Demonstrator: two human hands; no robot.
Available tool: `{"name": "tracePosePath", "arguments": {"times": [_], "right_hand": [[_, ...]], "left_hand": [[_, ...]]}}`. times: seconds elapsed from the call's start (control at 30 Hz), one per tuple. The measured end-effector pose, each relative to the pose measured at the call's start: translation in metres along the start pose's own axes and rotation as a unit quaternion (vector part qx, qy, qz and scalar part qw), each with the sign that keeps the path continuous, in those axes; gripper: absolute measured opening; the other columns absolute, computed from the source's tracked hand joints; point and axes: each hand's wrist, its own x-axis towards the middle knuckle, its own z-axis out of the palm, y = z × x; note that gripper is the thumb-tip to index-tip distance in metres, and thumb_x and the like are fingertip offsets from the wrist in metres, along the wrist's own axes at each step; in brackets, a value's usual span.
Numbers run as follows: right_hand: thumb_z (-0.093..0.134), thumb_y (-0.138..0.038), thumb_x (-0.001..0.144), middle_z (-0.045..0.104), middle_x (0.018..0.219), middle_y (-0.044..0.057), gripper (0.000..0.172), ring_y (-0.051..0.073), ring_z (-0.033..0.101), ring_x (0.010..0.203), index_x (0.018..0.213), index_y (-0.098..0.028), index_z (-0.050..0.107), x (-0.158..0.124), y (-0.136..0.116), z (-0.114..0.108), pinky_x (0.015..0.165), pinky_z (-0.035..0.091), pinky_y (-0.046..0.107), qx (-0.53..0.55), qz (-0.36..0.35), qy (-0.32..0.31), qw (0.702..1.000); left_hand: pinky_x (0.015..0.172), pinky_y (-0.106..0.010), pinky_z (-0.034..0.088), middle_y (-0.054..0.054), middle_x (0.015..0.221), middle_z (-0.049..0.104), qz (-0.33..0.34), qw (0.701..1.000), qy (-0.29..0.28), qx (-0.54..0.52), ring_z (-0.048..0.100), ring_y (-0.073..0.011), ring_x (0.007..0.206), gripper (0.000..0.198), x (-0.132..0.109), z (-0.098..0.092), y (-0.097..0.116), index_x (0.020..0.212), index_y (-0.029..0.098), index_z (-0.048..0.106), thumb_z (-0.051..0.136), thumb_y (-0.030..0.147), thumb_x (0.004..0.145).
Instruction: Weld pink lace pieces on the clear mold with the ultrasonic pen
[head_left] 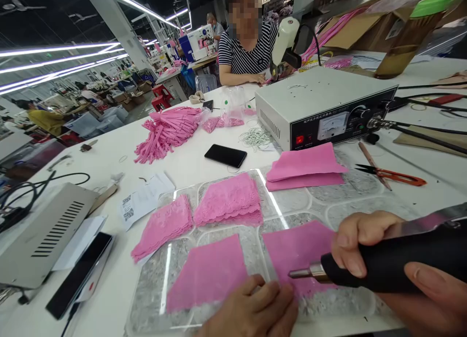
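My right hand (pixel 368 244) is wrapped round a black ultrasonic welding gun (pixel 386 259). Its metal tip points left, over a flat pink fabric piece (pixel 295 247). At that piece's lower left corner rests my left hand (pixel 259 308), fingers curled together; what lies under the fingertips is hidden. Another flat pink piece (pixel 215 269) lies just left of it. Behind them are two stacks of scalloped pink lace pieces, one in the middle (pixel 229 198) and one at left (pixel 164 225). A folded plain pink stack (pixel 304 167) lies further back.
A clear mat (pixel 146 298) covers the near table. Behind it stand a grey generator box (pixel 328 103), a phone (pixel 226 155) and a bundle of pink straps (pixel 171 130). Orange thread snips (pixel 397 175) lie at right, a second grey box (pixel 54 235) at left. A person (pixel 248 50) sits opposite.
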Motion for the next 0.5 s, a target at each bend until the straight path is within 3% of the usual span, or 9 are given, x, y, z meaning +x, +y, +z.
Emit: {"name": "tracePosePath", "arguments": {"times": [0.23, 0.5], "right_hand": [[0.048, -0.043, 0.086, 0.054, 0.065, 0.003, 0.017, 0.022, 0.053, 0.058, 0.095, -0.031, 0.057, 0.005, 0.003, 0.015, 0.053, 0.049, 0.035, -0.049, -0.015, -0.026, 0.998], [0.048, -0.043, 0.088, 0.054, 0.064, 0.001, 0.017, 0.019, 0.051, 0.059, 0.095, -0.029, 0.055, 0.006, 0.005, 0.018, 0.053, 0.049, 0.031, -0.08, -0.036, -0.047, 0.995]], "left_hand": [[0.082, -0.025, 0.049, -0.006, 0.111, 0.068, -0.002, 1.0, 0.023, -0.021, 0.06, -0.0159, 0.101, 0.02, -0.005, 0.003, 0.0, 0.099, 0.013, 0.068, 0.049, 0.016, 0.096], [0.085, -0.026, 0.05, -0.006, 0.107, 0.068, -0.002, 0.999, 0.042, -0.026, 0.063, -0.0146, 0.097, 0.016, -0.006, 0.006, 0.002, 0.094, 0.014, 0.067, 0.052, 0.017, 0.094]]}}
